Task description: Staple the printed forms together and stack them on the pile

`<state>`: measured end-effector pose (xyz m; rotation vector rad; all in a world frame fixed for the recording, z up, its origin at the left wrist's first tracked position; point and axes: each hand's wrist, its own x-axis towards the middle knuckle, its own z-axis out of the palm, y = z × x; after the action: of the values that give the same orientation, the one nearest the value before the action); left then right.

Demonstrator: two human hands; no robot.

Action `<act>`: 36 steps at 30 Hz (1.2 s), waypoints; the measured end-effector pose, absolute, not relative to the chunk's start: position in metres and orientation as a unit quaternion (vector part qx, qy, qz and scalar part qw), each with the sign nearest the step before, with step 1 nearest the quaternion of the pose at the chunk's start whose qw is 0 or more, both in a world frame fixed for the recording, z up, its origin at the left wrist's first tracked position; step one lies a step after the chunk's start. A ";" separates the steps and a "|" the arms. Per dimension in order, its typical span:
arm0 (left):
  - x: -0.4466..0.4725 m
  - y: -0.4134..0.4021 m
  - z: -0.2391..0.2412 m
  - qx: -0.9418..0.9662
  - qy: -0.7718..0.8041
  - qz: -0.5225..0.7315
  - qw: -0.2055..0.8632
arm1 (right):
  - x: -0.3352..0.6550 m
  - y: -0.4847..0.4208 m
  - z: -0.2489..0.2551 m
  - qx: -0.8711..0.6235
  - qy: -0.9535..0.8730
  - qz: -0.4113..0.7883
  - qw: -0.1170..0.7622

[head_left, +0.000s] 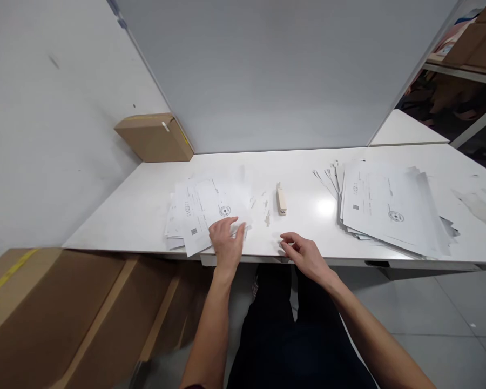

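My left hand (227,240) is over the near right edge of a loose stack of printed sheets (204,202). Its thumb and forefinger are apart, with nothing seen gripped between them. My right hand (305,256) hovers at the table's front edge, fingers bent and a small gap between thumb and forefinger. Beyond the two hands lies a small beige stapler (282,201), pointing away from me. To the right, a thicker, uneven pile of papers (372,202) bears a round black stamp mark and a small square code on its top sheet.
A white table (299,165) runs across, backed by a grey panel (283,70). One cardboard box (154,138) stands at the back left. Large cartons (52,308) crowd the floor at left. Shelving (465,73) with boxes rises at the far right.
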<state>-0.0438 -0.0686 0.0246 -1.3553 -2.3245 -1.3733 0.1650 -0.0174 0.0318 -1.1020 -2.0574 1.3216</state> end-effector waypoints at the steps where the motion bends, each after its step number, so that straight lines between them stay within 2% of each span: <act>1: -0.041 -0.067 0.025 -0.482 -0.777 -0.396 0.091 | 0.165 -0.017 0.031 -0.404 -0.746 0.479 0.226; 3: -0.037 -0.062 0.025 -0.509 -0.789 -0.319 0.127 | 0.165 -0.016 0.029 -0.411 -0.740 0.483 0.226; 6: -0.040 -0.056 0.024 -0.508 -0.790 -0.324 0.112 | 0.166 -0.016 0.027 -0.404 -0.733 0.496 0.231; 10: -0.051 -0.058 0.027 -0.401 -0.775 -0.487 -0.024 | 0.168 -0.016 0.027 -0.395 -0.727 0.507 0.240; 14: -0.050 -0.067 0.036 -0.267 -0.679 -0.660 -0.180 | 0.165 -0.014 0.030 -0.401 -0.704 0.535 0.240; 17: -0.037 -0.077 0.046 -0.250 -0.625 -0.709 -0.211 | 0.161 -0.013 0.035 -0.381 -0.654 0.605 0.247; 20: -0.014 -0.091 0.057 -0.352 -0.635 -0.664 -0.178 | 0.158 -0.013 0.041 -0.349 -0.559 0.708 0.253; 23: 0.014 -0.104 0.061 -0.573 -0.591 -0.551 -0.137 | 0.159 -0.013 0.047 -0.316 -0.459 0.793 0.244; 27: 0.039 -0.114 0.056 -0.760 -0.491 -0.417 -0.087 | 0.169 -0.009 0.044 -0.341 -0.475 0.777 0.233; 30: 0.031 -0.117 0.053 -0.774 -0.477 -0.410 -0.075 | 0.188 -0.004 0.033 -0.417 -0.511 0.708 0.251; 32: 0.010 -0.118 0.051 -0.724 -0.532 -0.437 -0.040 | 0.208 0.000 0.026 -0.465 -0.505 0.677 0.265; 34: -0.018 -0.118 0.047 -0.635 -0.631 -0.444 0.047 | 0.228 0.003 0.021 -0.509 -0.487 0.650 0.285; 36: -0.048 -0.115 0.041 -0.566 -0.711 -0.391 0.148 | 0.244 0.006 0.019 -0.535 -0.477 0.629 0.301</act>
<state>-0.0476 -0.1146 0.0407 -1.6271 -2.0449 -1.1248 0.2441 0.0055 0.0195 -1.4187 -1.2660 1.6695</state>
